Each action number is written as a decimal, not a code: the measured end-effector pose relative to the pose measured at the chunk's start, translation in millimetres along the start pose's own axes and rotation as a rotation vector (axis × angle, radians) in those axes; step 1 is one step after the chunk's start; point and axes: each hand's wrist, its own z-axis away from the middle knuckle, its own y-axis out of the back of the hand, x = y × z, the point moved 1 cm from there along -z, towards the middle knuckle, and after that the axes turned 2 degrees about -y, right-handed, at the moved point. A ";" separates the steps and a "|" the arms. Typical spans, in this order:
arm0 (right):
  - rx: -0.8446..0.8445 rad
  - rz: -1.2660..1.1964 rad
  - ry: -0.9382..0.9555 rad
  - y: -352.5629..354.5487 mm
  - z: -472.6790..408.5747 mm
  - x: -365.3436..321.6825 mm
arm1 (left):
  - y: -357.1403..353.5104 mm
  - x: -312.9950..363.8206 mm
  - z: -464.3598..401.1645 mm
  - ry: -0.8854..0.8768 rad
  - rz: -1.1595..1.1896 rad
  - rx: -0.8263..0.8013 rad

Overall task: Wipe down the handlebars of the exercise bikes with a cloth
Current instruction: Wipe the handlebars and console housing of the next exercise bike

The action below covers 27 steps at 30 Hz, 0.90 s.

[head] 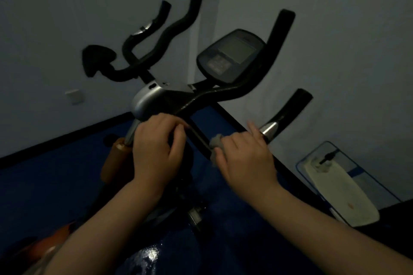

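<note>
Here, right hand (243, 156) clutching cloth (215, 142) on handlebar (225, 92), left hand (156, 143) gripping bar, console (230, 56) behind

Two hands: left hand (156, 147), right hand (245, 156). One grey cloth (215, 143). One exercise bike handlebar assembly (223, 94), four upturned black grip ends. One console display (230, 56). One wall socket plate (74, 96). One flat mop head (342, 187) on floor, right.
</note>
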 end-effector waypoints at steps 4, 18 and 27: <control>-0.495 0.064 0.058 -8.3 -60.3 -32.0 | 2.6 -18.5 14.1 0.355 -0.015 0.130; -0.535 -0.435 -0.132 -26.3 -71.0 -29.6 | -1.0 -23.8 15.1 0.387 0.106 0.159; 0.119 -0.375 -0.104 13.9 -128.1 -7.9 | 11.6 -48.3 8.2 0.355 0.223 -0.038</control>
